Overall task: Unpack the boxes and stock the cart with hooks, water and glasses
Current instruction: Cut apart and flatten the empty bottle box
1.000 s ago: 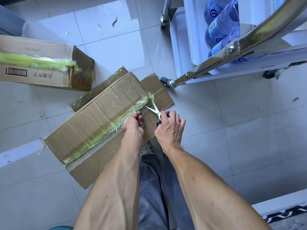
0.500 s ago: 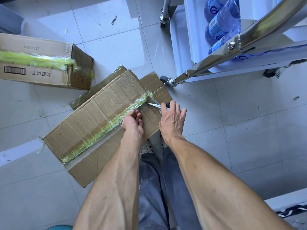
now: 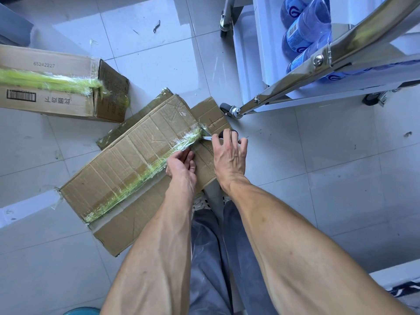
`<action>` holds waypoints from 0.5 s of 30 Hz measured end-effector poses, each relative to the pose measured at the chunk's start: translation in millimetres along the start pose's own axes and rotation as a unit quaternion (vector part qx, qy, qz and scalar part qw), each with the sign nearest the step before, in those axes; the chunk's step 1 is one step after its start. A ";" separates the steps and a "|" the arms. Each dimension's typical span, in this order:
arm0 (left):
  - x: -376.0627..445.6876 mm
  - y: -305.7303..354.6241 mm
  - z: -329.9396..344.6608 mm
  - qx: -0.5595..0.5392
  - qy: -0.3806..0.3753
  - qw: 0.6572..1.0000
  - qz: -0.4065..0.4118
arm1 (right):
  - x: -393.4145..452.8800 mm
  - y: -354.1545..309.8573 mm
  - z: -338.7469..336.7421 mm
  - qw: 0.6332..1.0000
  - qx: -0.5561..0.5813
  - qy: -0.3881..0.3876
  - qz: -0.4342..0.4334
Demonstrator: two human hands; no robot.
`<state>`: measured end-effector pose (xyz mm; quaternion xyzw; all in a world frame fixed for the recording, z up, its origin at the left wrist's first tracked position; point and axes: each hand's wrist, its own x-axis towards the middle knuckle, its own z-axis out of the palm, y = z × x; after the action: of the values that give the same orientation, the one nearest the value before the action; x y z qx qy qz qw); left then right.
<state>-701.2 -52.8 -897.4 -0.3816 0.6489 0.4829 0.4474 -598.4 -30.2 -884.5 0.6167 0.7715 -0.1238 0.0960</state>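
A long cardboard box (image 3: 127, 164) lies on the tiled floor, its seam sealed with greenish clear tape (image 3: 145, 176). My left hand (image 3: 181, 167) pinches the tape near the box's right end. My right hand (image 3: 229, 155) grips black-handled scissors (image 3: 208, 137), whose blades touch the tape's end at the box's right edge. A second taped cardboard box (image 3: 56, 87) lies at the far left. The white cart (image 3: 256, 55) with a steel frame stands at the upper right and holds blue water bottles (image 3: 304, 32).
A cart caster (image 3: 227, 109) sits just beyond the box's right end, and another wheel (image 3: 372, 98) is further right. My legs in grey trousers (image 3: 211, 246) are below the box. Bare tiles stretch to the right.
My right hand has carried the scissors up and left, from beside the tape's end onto it. The left hand has shifted slightly along the tape. The box stays put.
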 end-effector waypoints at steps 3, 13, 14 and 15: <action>0.9 -1.3 0.8 0.002 0.002 1.000 -0.002 | 7.0 3.6 2.4 1.000 0.008 -0.022 0.000; 5.0 -1.0 -0.6 0.010 0.055 0.998 0.040 | -3.3 0.7 6.0 0.998 0.018 -0.058 0.027; 6.4 -0.1 -0.8 0.025 0.078 0.995 0.062 | -6.0 -1.0 6.9 0.998 0.016 -0.059 0.029; 7.3 0.6 -2.1 0.048 0.096 0.990 0.087 | -9.0 -2.6 7.7 0.997 0.016 -0.067 0.029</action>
<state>-704.5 -55.2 -903.9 -0.3461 0.7417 0.4500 0.3571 -598.9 -41.5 -889.0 0.6304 0.7433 -0.1744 0.1405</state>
